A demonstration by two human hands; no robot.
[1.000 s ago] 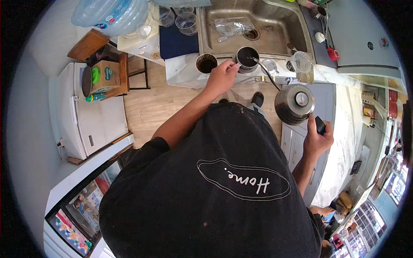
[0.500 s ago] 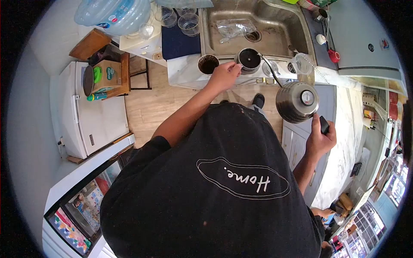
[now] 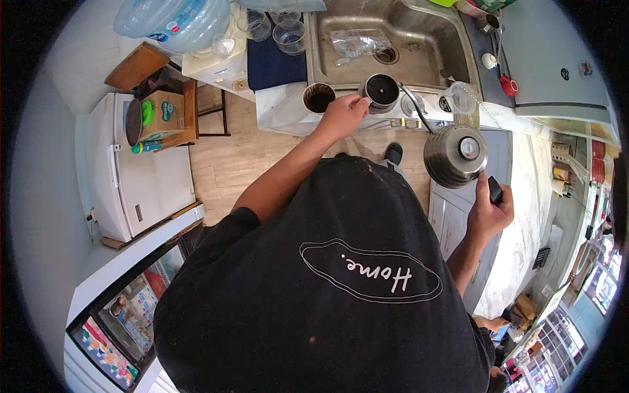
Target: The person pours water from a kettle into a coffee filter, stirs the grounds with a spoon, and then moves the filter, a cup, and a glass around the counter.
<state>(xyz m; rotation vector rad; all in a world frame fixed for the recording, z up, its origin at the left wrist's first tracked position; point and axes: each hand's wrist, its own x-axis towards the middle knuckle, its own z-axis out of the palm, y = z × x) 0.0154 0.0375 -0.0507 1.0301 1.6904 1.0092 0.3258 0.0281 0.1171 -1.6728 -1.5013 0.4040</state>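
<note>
Fingers of my left hand (image 3: 345, 116) are closed on the handle of a metal cup (image 3: 372, 107) at the counter's edge beside the sink. Dark contents fill much of this cup. Left of it stands another cup (image 3: 319, 98) with dark brown grounds inside, close to my knuckles. My right hand (image 3: 491, 213) grips the black handle of a steel gooseneck kettle (image 3: 452, 160), which has a round thermometer dial (image 3: 468, 148) on its lid. The thin spout (image 3: 419, 108) reaches up-left, its tip right beside the metal cup's rim.
A steel sink (image 3: 426, 39) with a crumpled clear plastic bag (image 3: 357, 44) lies behind the cups. Glasses (image 3: 288, 36) stand on a dark mat (image 3: 272, 69) to the left. A clear plastic cup (image 3: 462, 98) is right of the spout. Another person's hand (image 3: 493, 323) shows at lower right.
The kettle has shifted slightly right, and its spout tip has moved from over the metal cup's rim to just right of it. My left hand keeps its hold.
</note>
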